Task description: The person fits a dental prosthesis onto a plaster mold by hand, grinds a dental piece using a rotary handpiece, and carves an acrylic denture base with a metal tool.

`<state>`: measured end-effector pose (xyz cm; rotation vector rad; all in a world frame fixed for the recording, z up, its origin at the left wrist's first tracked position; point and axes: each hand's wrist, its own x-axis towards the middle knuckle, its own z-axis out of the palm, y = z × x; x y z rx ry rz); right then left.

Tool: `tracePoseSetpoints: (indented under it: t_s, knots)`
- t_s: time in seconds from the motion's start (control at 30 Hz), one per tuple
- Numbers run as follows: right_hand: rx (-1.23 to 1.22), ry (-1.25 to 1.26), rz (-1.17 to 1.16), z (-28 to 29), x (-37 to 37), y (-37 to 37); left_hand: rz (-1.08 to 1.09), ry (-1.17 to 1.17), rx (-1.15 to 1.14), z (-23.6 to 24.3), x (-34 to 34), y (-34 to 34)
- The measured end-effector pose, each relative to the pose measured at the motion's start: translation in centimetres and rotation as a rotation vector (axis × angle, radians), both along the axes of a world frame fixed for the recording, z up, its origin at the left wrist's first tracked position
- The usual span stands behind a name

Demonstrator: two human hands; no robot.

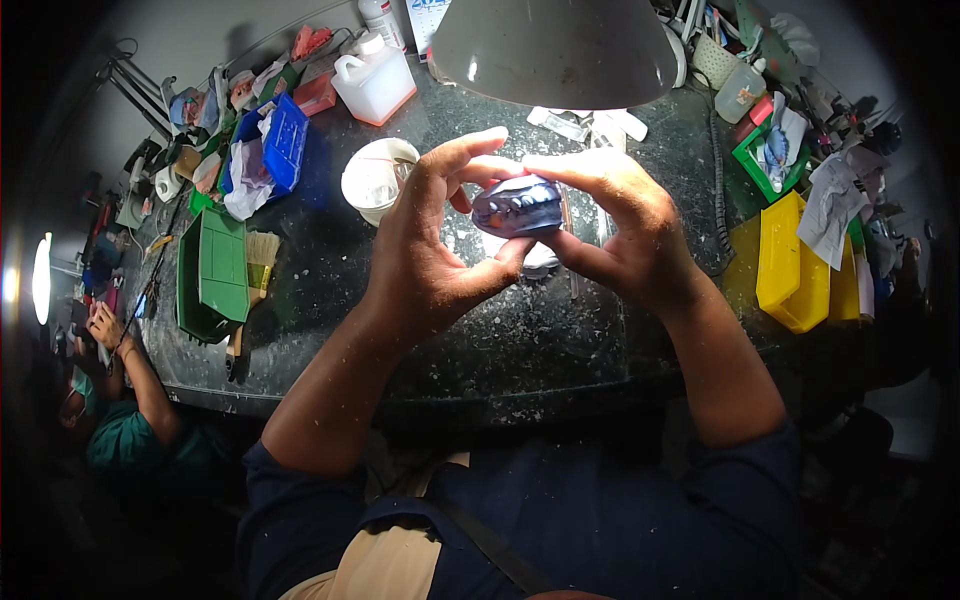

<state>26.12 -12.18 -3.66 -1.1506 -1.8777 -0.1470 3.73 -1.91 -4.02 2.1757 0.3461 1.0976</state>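
Under the lamp's bright light, a small glossy blue-grey moulded piece [518, 208] with a row of tooth-like bumps is held up above the bench. My left hand [425, 235] grips its left end between thumb and fingers, the index finger raised. On the opposite end, my right hand [635, 225] pinches it, thumb below and fingertips along the top. Beneath the piece, a whitish object [541, 262] lies on the bench, partly hidden by my hands. Just left of my left hand stands a white tub [368, 185], its inside partly covered by my fingers.
A grey lamp shade [560, 55] hangs over the dark, speckled bench [500, 350]. Left are a green bin [222, 265], a brush [262, 255], a blue bin [287, 145] and a white jug [375, 85]. A yellow bin [790, 270] stands right. Another person's hand [103, 325] shows far left.
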Motion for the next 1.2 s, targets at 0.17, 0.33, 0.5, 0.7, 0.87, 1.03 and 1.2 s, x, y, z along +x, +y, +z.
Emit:
tracePoseSetpoints:
  t_s: [0.17, 0.33, 0.5, 0.7, 0.87, 1.03, 1.2]
  knots:
    - [-0.087, 0.162, -0.034, -0.8, -0.2, -0.5, -0.071, -0.090, -0.136, -0.4, 0.0, -0.2]
    - [-0.071, 0.251, -0.004, -1.1, 0.2, -0.5, -0.046, -0.050, 0.100, 0.0, -0.2, 0.6]
    - [-0.039, 0.233, 0.026, -1.0, -0.2, -0.3, -0.044, -0.095, 0.186, 0.2, -0.2, 0.8]
    - [-0.005, 0.125, 0.045, -0.5, 0.1, -0.3, -0.055, -0.078, 0.170, 0.2, -0.2, 0.8]
    - [-0.002, 0.103, -0.025, -0.6, 0.1, -0.6, -0.090, -0.022, -0.073, -0.3, 0.0, 0.3]
    - [-0.001, 0.155, -0.177, -1.6, -0.1, -0.3, -0.281, -0.086, -0.905, -0.9, 0.8, -0.3]
    - [-0.059, 0.194, -0.154, -2.2, 0.0, -0.1, -0.271, -0.130, -1.050, -1.6, 1.0, -0.2]
